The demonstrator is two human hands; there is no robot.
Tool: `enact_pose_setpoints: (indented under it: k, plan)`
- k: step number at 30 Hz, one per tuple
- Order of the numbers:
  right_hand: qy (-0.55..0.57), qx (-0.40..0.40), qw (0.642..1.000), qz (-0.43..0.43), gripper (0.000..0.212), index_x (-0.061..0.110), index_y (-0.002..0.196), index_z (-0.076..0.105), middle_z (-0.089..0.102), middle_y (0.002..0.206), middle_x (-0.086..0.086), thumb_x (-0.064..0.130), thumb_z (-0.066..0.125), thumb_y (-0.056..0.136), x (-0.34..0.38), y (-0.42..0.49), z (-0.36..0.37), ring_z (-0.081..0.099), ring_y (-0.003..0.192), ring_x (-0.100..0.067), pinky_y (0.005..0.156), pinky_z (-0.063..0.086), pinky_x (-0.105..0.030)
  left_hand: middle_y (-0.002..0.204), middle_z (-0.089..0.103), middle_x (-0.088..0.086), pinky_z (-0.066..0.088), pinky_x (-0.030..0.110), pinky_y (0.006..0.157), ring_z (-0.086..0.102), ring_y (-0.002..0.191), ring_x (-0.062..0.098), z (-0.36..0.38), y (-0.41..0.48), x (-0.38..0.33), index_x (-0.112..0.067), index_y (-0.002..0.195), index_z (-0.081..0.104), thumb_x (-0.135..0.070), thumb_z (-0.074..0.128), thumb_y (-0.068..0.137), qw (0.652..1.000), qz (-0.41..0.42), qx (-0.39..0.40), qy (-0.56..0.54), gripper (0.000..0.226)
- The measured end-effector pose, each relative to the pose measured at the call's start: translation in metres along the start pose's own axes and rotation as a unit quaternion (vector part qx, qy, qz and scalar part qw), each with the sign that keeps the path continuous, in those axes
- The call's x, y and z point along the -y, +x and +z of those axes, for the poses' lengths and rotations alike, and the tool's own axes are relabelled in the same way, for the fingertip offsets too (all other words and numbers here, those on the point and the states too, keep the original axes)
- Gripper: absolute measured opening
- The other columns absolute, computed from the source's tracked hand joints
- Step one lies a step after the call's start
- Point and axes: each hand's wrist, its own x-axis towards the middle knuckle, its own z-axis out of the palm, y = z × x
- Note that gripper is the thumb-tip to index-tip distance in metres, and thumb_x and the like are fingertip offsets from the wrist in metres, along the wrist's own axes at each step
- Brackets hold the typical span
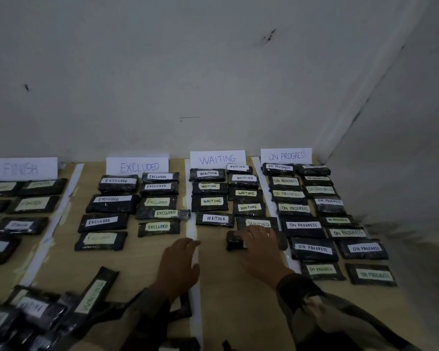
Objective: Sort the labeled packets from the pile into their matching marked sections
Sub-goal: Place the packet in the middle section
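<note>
Right hand (pixel 257 245) lies palm-down on 1 dark packet (pixel 232 240). Its fingers are straight and slightly apart, and rest on the packet's top face, covering the label. The packet lies flat in the WAITING section, marked by the WAITING sign (pixel 217 159), at the near end of the right column. Left hand (pixel 179 262) lies flat on the table (pixel 228 287), fingers straight and together, fingertips on the white divider strip (pixel 192 231) beside that section. It holds nothing. The pile (pixel 36 312) of unsorted packets lies at the near left.
</note>
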Motion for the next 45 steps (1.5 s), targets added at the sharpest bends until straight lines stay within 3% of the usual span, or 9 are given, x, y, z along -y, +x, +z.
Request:
enact_pose_setpoints:
  k: [4, 10, 20, 24, 29, 32, 35, 40, 45]
  plan:
    - [0.051, 0.037, 0.998, -0.029, 0.045, 0.023, 0.109, 0.06, 0.057, 0.11, -0.001, 0.025, 0.055, 0.064, 0.034, -0.006, 0.002, 0.051, 0.106, -0.023, 0.094, 0.037, -0.044, 0.129, 0.053, 0.006, 0.04, 0.039, 0.097, 0.048, 0.12, 0.025, -0.02, -0.012, 0.015, -0.017, 0.128, 0.051, -0.025, 0.062, 0.079, 1.0, -0.007, -0.012, 0.012, 0.051]
    - [0.09, 0.133, 0.986, -0.048, 0.041, 0.026, 0.115, 0.057, 0.051, 0.116, 0.001, 0.028, 0.049, 0.075, 0.095, -0.022, 0.005, 0.045, 0.111, -0.02, 0.092, 0.026, -0.035, 0.127, 0.053, 0.006, 0.042, 0.04, 0.091, 0.05, 0.118, 0.028, -0.043, -0.045, 0.049, -0.016, 0.127, 0.053, -0.034, 0.05, 0.073, 0.999, -0.041, -0.009, 0.022, 0.057]
    - [0.038, 0.256, 0.966, -0.026, 0.058, 0.028, 0.137, 0.039, 0.041, 0.129, -0.007, 0.049, 0.055, 0.085, 0.149, -0.043, 0.029, 0.037, 0.121, -0.029, 0.098, 0.027, -0.042, 0.129, 0.053, 0.0, 0.041, 0.034, 0.096, 0.049, 0.118, 0.02, -0.048, -0.085, 0.079, -0.022, 0.13, 0.05, -0.049, 0.026, 0.08, 0.998, -0.054, 0.017, -0.027, 0.061]
    - [0.066, 0.239, 0.968, -0.023, 0.058, 0.03, 0.135, 0.043, 0.042, 0.127, -0.005, 0.052, 0.047, 0.081, 0.157, -0.046, 0.029, 0.036, 0.121, -0.028, 0.095, 0.026, -0.039, 0.132, 0.052, 0.0, 0.039, 0.028, 0.095, 0.049, 0.117, 0.018, -0.053, -0.088, 0.082, -0.021, 0.134, 0.045, -0.023, 0.043, 0.096, 0.995, -0.065, 0.027, -0.078, 0.038]
    - [0.158, 0.207, 0.965, 0.026, 0.087, 0.028, 0.122, 0.059, 0.049, 0.12, 0.003, 0.077, 0.02, 0.061, 0.184, -0.045, 0.033, 0.039, 0.118, -0.016, 0.096, 0.025, -0.035, 0.12, 0.06, 0.0, 0.041, 0.021, 0.077, 0.056, 0.1, 0.014, -0.06, -0.094, 0.095, -0.022, 0.13, 0.049, -0.008, 0.042, 0.094, 0.989, -0.089, 0.037, -0.116, 0.039]
    - [0.155, 0.192, 0.967, 0.065, 0.063, 0.026, 0.11, 0.064, 0.052, 0.115, 0.004, 0.071, 0.04, 0.074, 0.198, -0.039, 0.036, 0.044, 0.114, -0.016, 0.096, 0.028, -0.034, 0.111, 0.063, -0.003, 0.039, 0.02, 0.072, 0.053, 0.087, 0.01, -0.064, -0.095, 0.102, -0.023, 0.127, 0.051, -0.009, 0.043, 0.092, 0.988, -0.083, 0.051, -0.123, 0.038]
    - [0.192, 0.181, 0.959, 0.105, 0.033, 0.024, 0.102, 0.064, 0.057, 0.111, 0.003, 0.05, 0.061, 0.082, 0.201, -0.034, 0.039, 0.051, 0.109, -0.017, 0.097, 0.034, -0.034, 0.106, 0.066, -0.004, 0.048, 0.026, 0.08, 0.059, 0.092, 0.011, -0.067, -0.095, 0.107, -0.023, 0.124, 0.053, -0.013, 0.049, 0.092, 0.983, -0.082, 0.054, -0.153, 0.034]
    - [0.264, 0.195, 0.932, 0.155, 0.018, 0.025, 0.093, 0.061, 0.063, 0.089, 0.013, 0.039, 0.065, 0.083, 0.206, -0.029, 0.033, 0.059, 0.096, -0.011, 0.108, 0.029, -0.041, 0.104, 0.066, -0.008, 0.049, 0.022, 0.085, 0.058, 0.092, 0.003, -0.069, -0.095, 0.112, -0.027, 0.123, 0.053, -0.022, 0.059, 0.088, 0.98, -0.06, 0.099, -0.16, 0.037]
    - [0.328, 0.115, 0.916, 0.199, 0.019, 0.032, 0.07, 0.051, 0.054, 0.062, 0.014, 0.031, 0.068, 0.079, 0.209, -0.027, 0.034, 0.05, 0.072, 0.004, 0.112, 0.021, -0.044, 0.113, 0.064, -0.002, 0.049, 0.021, 0.082, 0.06, 0.095, 0.008, -0.07, -0.095, 0.115, -0.029, 0.126, 0.049, -0.035, 0.065, 0.084, 0.969, -0.051, 0.17, -0.175, 0.046]
